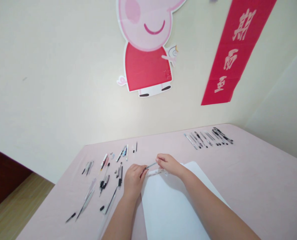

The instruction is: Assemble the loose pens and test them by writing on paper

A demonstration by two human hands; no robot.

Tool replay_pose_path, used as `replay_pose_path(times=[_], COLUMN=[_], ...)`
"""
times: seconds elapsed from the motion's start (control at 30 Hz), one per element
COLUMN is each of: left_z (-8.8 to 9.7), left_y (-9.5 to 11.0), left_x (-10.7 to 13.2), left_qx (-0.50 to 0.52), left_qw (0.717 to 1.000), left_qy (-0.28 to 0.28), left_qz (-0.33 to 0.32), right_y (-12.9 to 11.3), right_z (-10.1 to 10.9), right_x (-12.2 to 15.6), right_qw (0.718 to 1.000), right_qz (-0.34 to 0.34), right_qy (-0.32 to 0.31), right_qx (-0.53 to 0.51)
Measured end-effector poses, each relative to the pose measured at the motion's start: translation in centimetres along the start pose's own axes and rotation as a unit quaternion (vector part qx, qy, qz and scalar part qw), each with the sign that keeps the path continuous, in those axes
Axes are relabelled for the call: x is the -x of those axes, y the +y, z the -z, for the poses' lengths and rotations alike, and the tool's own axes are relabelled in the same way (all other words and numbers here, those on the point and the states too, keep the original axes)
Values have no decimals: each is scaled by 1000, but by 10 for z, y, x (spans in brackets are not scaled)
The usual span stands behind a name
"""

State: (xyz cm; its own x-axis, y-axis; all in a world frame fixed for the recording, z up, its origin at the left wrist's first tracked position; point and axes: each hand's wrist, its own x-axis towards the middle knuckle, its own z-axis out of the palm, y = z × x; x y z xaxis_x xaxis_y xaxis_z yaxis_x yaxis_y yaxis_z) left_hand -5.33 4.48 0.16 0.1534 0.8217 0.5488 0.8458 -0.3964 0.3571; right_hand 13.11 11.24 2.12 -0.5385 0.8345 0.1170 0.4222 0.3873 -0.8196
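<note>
Both my hands meet over the far edge of a white sheet (173,206) on the pink table (258,180). My left hand (134,181) is closed round one end of a thin pen part (150,165). My right hand (168,164) pinches its other end. The part looks like a slim refill or barrel; I cannot tell which. A clear pen piece (156,172) lies on the sheet just below my fingers.
Several loose pens and pen parts (105,176) are scattered on the table's left side. A neat row of pens (208,137) lies at the far right. A cartoon pig sticker (148,50) and a red banner (234,53) hang on the wall.
</note>
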Motion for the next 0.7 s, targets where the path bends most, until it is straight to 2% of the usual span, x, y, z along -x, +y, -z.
replay_pose_path(times=[0.43, 0.57, 0.7], left_z=[4, 1, -2], left_y=[3, 0, -3], left_x=[1, 2, 2], left_qx=[-26, -6, 6], left_qw=[999, 999, 999], left_qy=[41, 46, 25], left_qz=[-5, 4, 20], right_y=[3, 0, 1], right_z=[-12, -9, -7], right_x=[-2, -1, -1], right_qw=[994, 995, 998], right_qz=[-54, -33, -2], right_qy=[3, -1, 2], right_qx=[-93, -90, -58])
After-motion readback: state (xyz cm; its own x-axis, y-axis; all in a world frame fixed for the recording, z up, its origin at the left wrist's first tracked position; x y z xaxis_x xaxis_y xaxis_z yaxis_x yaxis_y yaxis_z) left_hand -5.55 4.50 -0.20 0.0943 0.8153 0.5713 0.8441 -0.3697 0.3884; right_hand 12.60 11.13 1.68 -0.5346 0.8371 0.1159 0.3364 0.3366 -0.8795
